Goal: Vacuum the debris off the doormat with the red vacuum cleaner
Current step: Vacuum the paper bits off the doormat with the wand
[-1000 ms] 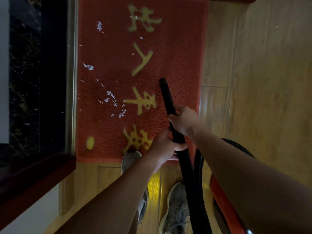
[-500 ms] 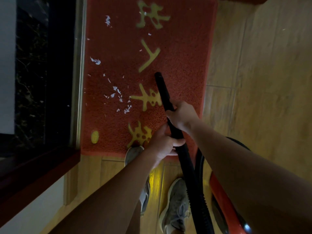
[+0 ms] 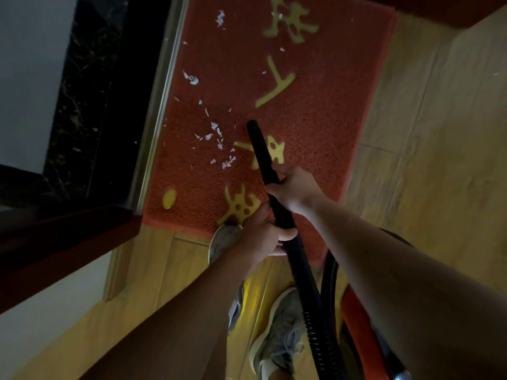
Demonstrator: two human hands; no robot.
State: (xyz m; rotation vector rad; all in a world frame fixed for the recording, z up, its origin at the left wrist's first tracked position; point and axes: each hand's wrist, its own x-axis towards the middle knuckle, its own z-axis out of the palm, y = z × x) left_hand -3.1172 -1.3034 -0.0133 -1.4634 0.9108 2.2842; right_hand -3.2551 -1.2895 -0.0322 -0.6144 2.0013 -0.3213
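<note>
A red doormat (image 3: 323,111) with yellow characters lies on the floor ahead. White paper scraps (image 3: 216,138) are scattered over its left half. A black vacuum tube (image 3: 263,152) slants up across the mat, its open tip just right of the scraps. My right hand (image 3: 295,189) grips the tube higher up. My left hand (image 3: 263,234) holds it lower, near where the ribbed hose begins. The red vacuum cleaner body (image 3: 359,327) sits at the lower right, partly hidden by my right forearm.
A dark door threshold (image 3: 109,105) and metal strip run along the mat's left edge. A dark red door frame (image 3: 63,239) juts in at the left. My grey shoes (image 3: 279,335) stand on the wooden floor (image 3: 439,146) below the mat.
The tube's tip has swung left across the mat toward the paper scraps. Both hands keep their grip. The view has tilted a little.
</note>
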